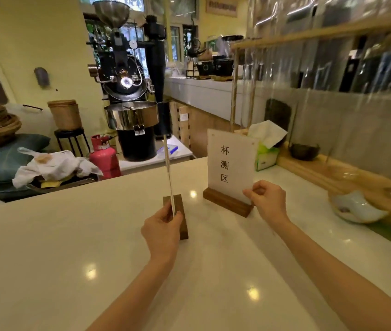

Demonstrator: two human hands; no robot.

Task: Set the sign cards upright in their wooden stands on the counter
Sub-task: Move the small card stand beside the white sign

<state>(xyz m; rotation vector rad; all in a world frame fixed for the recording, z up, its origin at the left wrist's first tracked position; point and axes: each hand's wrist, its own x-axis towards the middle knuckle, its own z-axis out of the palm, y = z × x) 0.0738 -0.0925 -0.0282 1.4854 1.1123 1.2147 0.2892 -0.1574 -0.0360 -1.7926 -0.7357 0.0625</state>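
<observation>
Left hand [163, 225] pinches the edge-on sign card [169, 173] low over its wooden stand [180, 218]; right hand [267, 199] pinches the printed card [231, 163] beside it; both look thin, light, stiff; grip low edges.

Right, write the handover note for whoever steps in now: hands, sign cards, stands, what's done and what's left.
Left hand: pinching the bottom edge of the edge-on card, which stands in the near stand.
Right hand: gripping the lower right corner of the printed card, seated in the far stand.
Both stands are on the white counter.
Done: both cards look upright in their slots.
Left: check the seating, release both hands.
</observation>
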